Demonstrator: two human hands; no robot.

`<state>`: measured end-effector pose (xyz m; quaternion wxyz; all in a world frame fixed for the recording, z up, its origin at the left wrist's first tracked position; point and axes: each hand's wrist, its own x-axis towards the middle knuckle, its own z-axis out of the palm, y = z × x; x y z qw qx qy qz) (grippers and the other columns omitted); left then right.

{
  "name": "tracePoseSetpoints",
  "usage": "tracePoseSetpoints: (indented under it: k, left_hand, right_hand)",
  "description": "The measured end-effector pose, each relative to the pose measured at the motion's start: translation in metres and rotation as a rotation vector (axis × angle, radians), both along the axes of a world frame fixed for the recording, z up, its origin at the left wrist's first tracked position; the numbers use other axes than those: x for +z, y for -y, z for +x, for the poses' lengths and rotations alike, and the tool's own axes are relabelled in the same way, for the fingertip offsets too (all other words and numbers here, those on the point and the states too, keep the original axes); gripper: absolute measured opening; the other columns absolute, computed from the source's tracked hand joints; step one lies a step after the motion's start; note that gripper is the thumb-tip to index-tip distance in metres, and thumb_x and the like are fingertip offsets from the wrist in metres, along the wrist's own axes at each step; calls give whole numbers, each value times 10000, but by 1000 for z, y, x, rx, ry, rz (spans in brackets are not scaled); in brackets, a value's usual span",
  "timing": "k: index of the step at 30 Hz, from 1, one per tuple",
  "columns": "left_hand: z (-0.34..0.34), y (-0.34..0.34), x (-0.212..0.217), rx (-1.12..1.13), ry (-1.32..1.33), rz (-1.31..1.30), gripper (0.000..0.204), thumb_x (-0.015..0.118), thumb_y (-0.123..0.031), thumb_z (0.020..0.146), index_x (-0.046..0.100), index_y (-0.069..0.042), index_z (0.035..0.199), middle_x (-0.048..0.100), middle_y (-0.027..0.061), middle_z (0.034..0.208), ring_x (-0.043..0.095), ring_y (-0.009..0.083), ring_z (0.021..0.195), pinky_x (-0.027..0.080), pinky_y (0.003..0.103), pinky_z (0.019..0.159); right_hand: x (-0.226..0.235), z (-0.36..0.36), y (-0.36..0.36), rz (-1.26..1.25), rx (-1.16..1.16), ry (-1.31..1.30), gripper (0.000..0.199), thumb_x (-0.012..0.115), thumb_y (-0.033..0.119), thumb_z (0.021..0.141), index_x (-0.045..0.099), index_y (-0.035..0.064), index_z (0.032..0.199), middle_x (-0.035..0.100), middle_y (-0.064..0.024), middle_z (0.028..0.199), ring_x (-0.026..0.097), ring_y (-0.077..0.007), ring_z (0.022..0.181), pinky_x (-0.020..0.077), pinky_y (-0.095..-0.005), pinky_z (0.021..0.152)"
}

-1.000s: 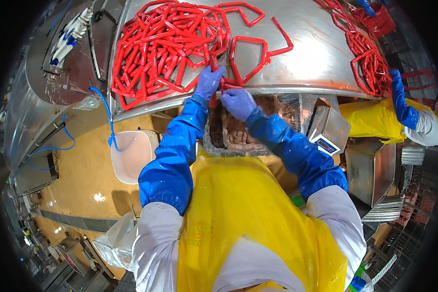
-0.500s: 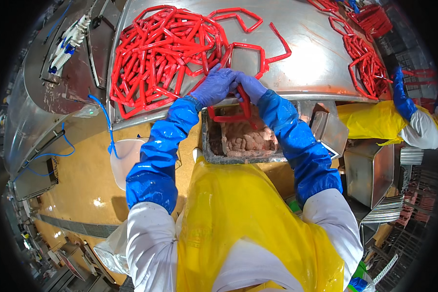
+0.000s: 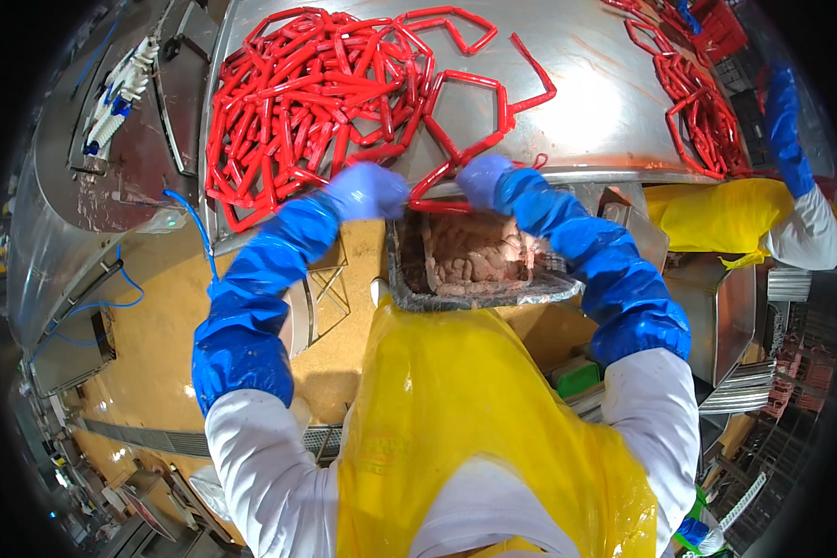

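My left hand (image 3: 367,191) and my right hand (image 3: 483,179), both in pale blue gloves with long blue sleeve guards, grip the two ends of one red sausage link (image 3: 442,204) stretched between them at the near edge of a steel table (image 3: 586,112). The link belongs to a long chain of red sausages (image 3: 316,102) piled on the table's left half. Just below my hands stands a grey tray (image 3: 479,298) holding pale peeled sausages (image 3: 474,260). I wear a yellow apron (image 3: 474,428).
A second heap of red sausage chain (image 3: 697,112) lies at the table's right end, where another person in a yellow apron (image 3: 725,214) and a blue sleeve (image 3: 786,121) works. A steel machine (image 3: 112,186) with blue hoses stands on the left above a yellow floor (image 3: 158,344).
My hands have moved apart along the table's edge, pulling one red link taut between them. They were close together over the tray a second ago.
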<state>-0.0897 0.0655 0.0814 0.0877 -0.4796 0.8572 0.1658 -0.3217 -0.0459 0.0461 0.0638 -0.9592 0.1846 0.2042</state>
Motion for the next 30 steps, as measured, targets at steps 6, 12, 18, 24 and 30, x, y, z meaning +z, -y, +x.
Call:
tracePoseSetpoints:
  k: [6, 12, 18, 24, 30]
  left_hand:
    - [29, 14, 36, 497, 262, -641, 438, 693, -372, 792, 656, -33, 1067, 628, 184, 1052, 614, 379, 1021, 484, 484, 859]
    - [-119, -6, -77, 348, -842, -236, 460, 674, -223, 881, 507, -21, 1259, 563, 212, 1182, 579, 395, 1075, 476, 437, 916]
    - [-121, 25, -58, 64, -578, -19, 276, 514, -255, 986, 556, -29, 1138, 600, 227, 1069, 597, 402, 998, 503, 441, 824]
    - [-135, 50, -51, 41, -323, -6, 275, 564, -266, 930, 576, -67, 1119, 670, 188, 884, 646, 433, 812, 533, 476, 717]
    - [-119, 21, -77, -264, 29, 74, 249, 582, -334, 889, 703, -116, 896, 691, 156, 826, 678, 378, 791, 538, 473, 683]
  right_hand:
    - [-15, -18, 16, 872, -1103, 1457, 153, 504, 59, 826, 577, 84, 695, 539, -64, 591, 551, -228, 512, 470, -390, 517]
    - [2, -42, -18, 1623, -1539, 2021, 186, 450, 135, 910, 432, 124, 725, 373, -13, 603, 358, -169, 537, 381, -341, 561]
    - [18, -104, -28, -166, -908, 1360, 579, 677, 279, 885, 499, 11, 1366, 582, -217, 1275, 534, -379, 1206, 393, -425, 1066]
    - [-92, -94, -79, 741, -801, 1226, 396, 549, 203, 1001, 510, -4, 1337, 656, -139, 1161, 612, -192, 1041, 478, -328, 940]
    - [-130, -71, -141, 729, -846, 1050, 132, 545, 125, 942, 601, 41, 1026, 602, -117, 909, 594, -255, 849, 475, -413, 775]
